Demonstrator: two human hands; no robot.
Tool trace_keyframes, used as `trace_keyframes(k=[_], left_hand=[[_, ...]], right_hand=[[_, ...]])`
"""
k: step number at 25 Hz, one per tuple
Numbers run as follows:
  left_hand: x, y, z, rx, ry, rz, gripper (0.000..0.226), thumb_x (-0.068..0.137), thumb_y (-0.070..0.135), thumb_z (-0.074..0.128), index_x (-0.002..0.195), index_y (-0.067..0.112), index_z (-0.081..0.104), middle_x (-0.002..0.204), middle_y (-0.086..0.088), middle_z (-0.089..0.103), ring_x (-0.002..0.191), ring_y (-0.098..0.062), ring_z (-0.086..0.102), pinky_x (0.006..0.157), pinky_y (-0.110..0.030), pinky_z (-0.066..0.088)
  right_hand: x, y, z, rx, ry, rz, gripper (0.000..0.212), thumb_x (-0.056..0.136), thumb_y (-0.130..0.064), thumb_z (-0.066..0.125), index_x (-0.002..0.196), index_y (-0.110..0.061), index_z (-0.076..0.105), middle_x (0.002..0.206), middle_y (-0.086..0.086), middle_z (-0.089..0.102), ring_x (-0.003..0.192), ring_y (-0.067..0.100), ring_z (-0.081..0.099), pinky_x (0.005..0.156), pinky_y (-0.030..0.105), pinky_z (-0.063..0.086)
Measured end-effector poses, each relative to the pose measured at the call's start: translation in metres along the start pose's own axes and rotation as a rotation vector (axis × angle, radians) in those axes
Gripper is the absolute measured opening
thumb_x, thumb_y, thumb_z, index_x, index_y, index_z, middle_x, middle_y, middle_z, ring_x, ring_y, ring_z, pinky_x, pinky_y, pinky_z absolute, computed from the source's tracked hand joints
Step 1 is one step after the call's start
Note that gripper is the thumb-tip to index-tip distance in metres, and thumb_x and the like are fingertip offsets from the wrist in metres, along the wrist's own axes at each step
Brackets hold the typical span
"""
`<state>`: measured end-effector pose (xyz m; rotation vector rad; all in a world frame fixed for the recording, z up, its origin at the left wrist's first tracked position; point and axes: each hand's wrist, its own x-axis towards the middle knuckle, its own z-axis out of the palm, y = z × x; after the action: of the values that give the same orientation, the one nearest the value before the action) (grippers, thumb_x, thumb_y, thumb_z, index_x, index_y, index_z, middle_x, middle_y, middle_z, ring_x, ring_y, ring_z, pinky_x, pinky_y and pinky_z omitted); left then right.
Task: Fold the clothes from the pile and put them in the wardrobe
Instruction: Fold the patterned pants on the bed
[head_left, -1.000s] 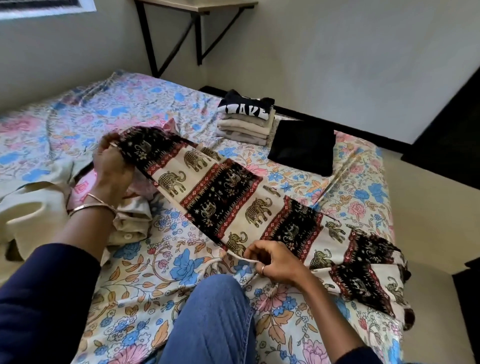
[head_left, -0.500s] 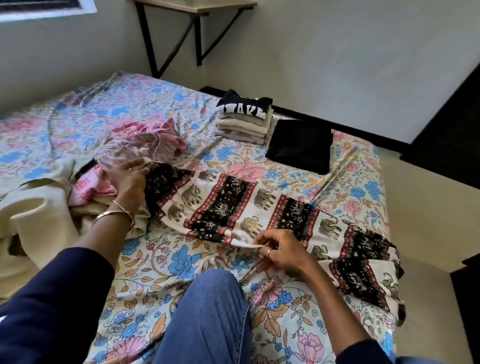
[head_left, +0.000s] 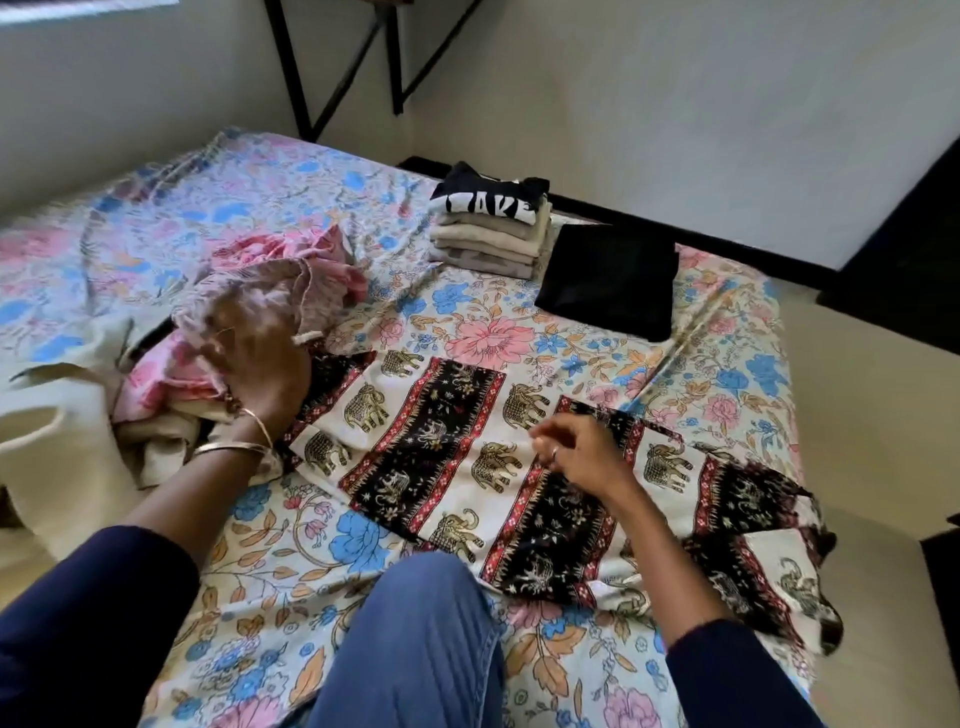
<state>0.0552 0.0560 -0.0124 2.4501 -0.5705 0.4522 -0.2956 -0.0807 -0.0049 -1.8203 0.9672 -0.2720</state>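
Under curled right fingers (head_left: 545, 441), elephant-print garment (head_left: 447, 447)

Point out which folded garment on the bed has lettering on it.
It is the black top with white letters, topping the stack of folded beige clothes. The plain black folded piece beside the stack shows no print.

Elephant-print garment (head_left: 467, 457) lies flat mid-frame on the floral bed (head_left: 322, 551); left hand (head_left: 260, 358) blurred at its left end, right hand (head_left: 576, 452) loosely curled over it.
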Motion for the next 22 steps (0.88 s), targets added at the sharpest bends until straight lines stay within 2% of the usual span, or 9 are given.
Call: trace_keyframes(k=[2, 4, 6, 8, 10, 12, 15, 18, 22], left_hand=[[-0.029, 0.067, -0.029, 0.070, -0.149, 0.399, 0.030, 0.080, -0.007, 0.052, 0.104, 0.006, 0.065, 0.130, -0.018, 0.052, 0.114, -0.037, 0.051, 0.097, -0.054, 0.040], [-0.023, 0.074, -0.006, 0.132, -0.436, 0.585, 0.027, 0.088, 0.003, 0.054, 0.111, 0.013, 0.064, 0.123, -0.011, 0.057, 0.110, -0.032, 0.055, 0.095, -0.054, 0.045], [-0.019, 0.065, 0.015, 0.267, -0.547, 0.531, 0.034, 0.094, 0.023, 0.053, 0.127, 0.019, 0.055, 0.132, -0.009, 0.051, 0.124, -0.032, 0.048, 0.106, -0.057, 0.035], [-0.023, 0.046, 0.035, 0.419, -0.516, 0.491, 0.049, 0.097, 0.040, 0.041, 0.143, 0.024, 0.038, 0.147, -0.007, 0.040, 0.138, -0.029, 0.034, 0.114, -0.058, 0.014], [-0.023, 0.011, 0.040, 0.496, -0.486, 0.498, 0.060, 0.097, 0.057, 0.022, 0.147, 0.026, 0.032, 0.155, -0.007, 0.030, 0.145, -0.027, 0.022, 0.116, -0.055, -0.003], [-0.024, -0.014, 0.041, 0.486, -0.467, 0.531, 0.076, 0.093, 0.065, 0.006, 0.144, 0.021, 0.041, 0.152, -0.012, 0.035, 0.144, -0.029, 0.024, 0.116, -0.054, -0.007], [-0.030, -0.018, 0.052, 0.373, -0.346, 0.451, 0.071, 0.095, 0.060, 0.013, 0.144, 0.017, 0.041, 0.151, -0.015, 0.036, 0.143, -0.028, 0.025, 0.117, -0.049, -0.004], [-0.020, -0.004, 0.067, 0.207, -0.236, 0.266, 0.065, 0.095, 0.055, 0.021, 0.149, 0.020, 0.030, 0.149, -0.014, 0.036, 0.139, -0.029, 0.026, 0.115, -0.046, 0.003], [0.012, -0.009, 0.075, 0.330, -0.353, 0.288, 0.070, 0.094, 0.064, 0.019, 0.145, 0.019, 0.034, 0.138, -0.020, 0.042, 0.131, -0.037, 0.032, 0.112, -0.062, 0.013]], right_hand=[[0.027, -0.004, -0.006, -0.101, 0.314, -0.022, 0.017, 0.096, -0.010, 0.057, 0.110, -0.009, 0.066, 0.104, 0.001, 0.065, 0.073, 0.003, 0.057, 0.052, 0.006, 0.040], [0.063, -0.006, -0.006, -0.091, 0.440, -0.049, 0.017, 0.097, -0.008, 0.055, 0.110, -0.004, 0.066, 0.105, 0.006, 0.068, 0.078, 0.006, 0.058, 0.051, 0.003, 0.037], [0.095, -0.008, 0.004, -0.125, 0.388, -0.050, 0.016, 0.097, -0.010, 0.056, 0.107, -0.003, 0.066, 0.106, 0.010, 0.069, 0.086, 0.011, 0.058, 0.060, 0.003, 0.040], [0.126, -0.006, 0.023, -0.259, 0.309, 0.012, 0.015, 0.096, -0.022, 0.058, 0.100, -0.010, 0.066, 0.104, 0.006, 0.068, 0.098, 0.019, 0.059, 0.091, 0.031, 0.046], [0.151, -0.005, 0.037, -0.448, 0.261, 0.122, 0.019, 0.093, -0.031, 0.060, 0.099, -0.014, 0.064, 0.106, 0.003, 0.066, 0.109, 0.026, 0.055, 0.107, 0.054, 0.027], [0.178, -0.003, 0.041, -0.463, 0.215, 0.204, 0.018, 0.090, -0.029, 0.064, 0.098, -0.013, 0.063, 0.100, 0.004, 0.068, 0.104, 0.028, 0.058, 0.109, 0.062, 0.017], [0.203, -0.017, 0.025, -0.213, 0.332, 0.187, 0.019, 0.091, -0.027, 0.061, 0.092, -0.008, 0.062, 0.092, 0.005, 0.072, 0.085, 0.024, 0.063, 0.108, 0.061, 0.020], [0.212, -0.043, 0.005, -0.284, 0.583, 0.067, 0.015, 0.097, -0.023, 0.054, 0.093, -0.011, 0.062, 0.096, -0.005, 0.068, 0.089, 0.019, 0.057, 0.106, 0.050, 0.024], [0.212, -0.034, 0.011, -0.464, 0.497, -0.031, 0.012, 0.099, -0.021, 0.053, 0.103, -0.010, 0.056, 0.108, 0.001, 0.071, 0.102, 0.029, 0.064, 0.097, 0.054, 0.042]])
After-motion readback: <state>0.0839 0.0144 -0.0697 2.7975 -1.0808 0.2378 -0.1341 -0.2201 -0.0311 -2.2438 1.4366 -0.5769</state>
